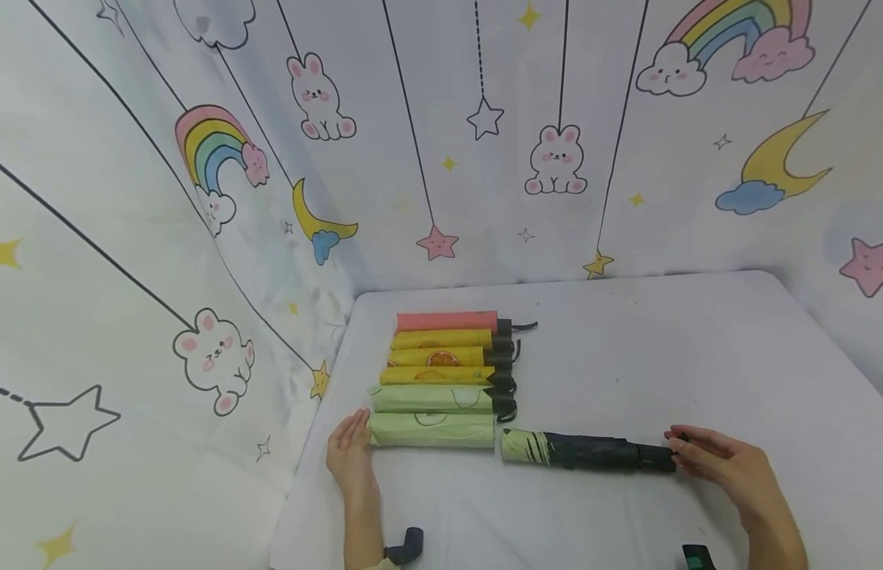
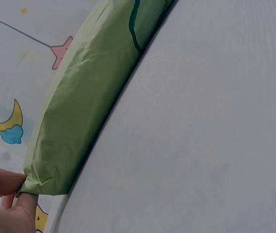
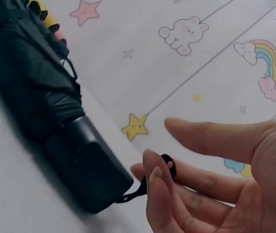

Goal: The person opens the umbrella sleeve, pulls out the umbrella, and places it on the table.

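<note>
A folded dark umbrella [image 1: 594,451] with a light-green striped end lies at the table's front, its black handle [image 3: 89,165] to the right. Just left of it lies a light-green umbrella sleeve [image 1: 432,430], with a small gap between them. My left hand [image 1: 350,453] pinches the sleeve's left corner between thumb and finger, as the left wrist view [image 2: 7,204] shows. At the handle's end is my right hand [image 1: 729,467], thumb apart from the loosely bent fingers. The handle's black wrist strap [image 3: 135,189] passes behind those fingertips; whether they hold it is hidden.
Behind the sleeve several folded umbrellas in sleeves lie in a row: a light-green one [image 1: 430,398], yellow ones [image 1: 412,375] and a pink one [image 1: 444,321], handles to the right. All lie on a white-covered table [image 1: 626,356]. Cartoon-printed cloth [image 1: 512,214] hangs behind and at the sides.
</note>
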`<state>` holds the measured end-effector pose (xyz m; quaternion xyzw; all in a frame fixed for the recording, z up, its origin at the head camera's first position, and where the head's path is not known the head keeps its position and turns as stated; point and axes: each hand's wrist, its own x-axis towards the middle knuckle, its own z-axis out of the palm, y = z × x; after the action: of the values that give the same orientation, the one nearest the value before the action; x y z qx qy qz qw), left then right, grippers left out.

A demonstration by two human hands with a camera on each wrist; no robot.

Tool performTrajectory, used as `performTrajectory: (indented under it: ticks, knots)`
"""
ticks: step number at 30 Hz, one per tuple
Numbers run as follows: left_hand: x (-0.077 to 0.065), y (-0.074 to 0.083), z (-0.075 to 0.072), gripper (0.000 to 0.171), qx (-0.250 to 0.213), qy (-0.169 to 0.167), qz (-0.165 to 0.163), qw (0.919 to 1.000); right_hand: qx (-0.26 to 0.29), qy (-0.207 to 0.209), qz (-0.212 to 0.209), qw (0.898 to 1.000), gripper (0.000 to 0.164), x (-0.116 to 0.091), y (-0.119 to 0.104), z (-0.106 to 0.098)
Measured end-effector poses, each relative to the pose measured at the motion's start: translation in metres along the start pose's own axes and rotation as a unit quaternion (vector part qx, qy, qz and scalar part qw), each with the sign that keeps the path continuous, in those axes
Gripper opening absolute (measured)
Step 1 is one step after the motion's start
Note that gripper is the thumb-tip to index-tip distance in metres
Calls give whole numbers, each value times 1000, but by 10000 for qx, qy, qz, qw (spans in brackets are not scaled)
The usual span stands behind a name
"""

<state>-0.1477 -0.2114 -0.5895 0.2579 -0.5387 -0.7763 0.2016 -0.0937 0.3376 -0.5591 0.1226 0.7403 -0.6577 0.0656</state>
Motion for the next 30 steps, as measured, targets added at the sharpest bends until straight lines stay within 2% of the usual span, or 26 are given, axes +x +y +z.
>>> performTrajectory:
  ticks: [7, 17, 23, 30]
  knots:
    - [0, 1, -2, 47, -6, -96, -23, 10000, -758, 310, -551, 9951, 50, 1, -20, 5]
    - [3, 5, -3, 45, 55, -208, 86, 9997, -1245, 14, -1306, 9836, 45, 10, -48, 20]
    - [9, 9, -4, 47, 189, -184, 251, 9993, -1512, -131, -1410, 9783, 46, 21, -65, 33]
    - [16, 20, 2, 44, 104, -156, 569, 9982, -1872, -381, -1396, 9716, 47, 32, -85, 52]
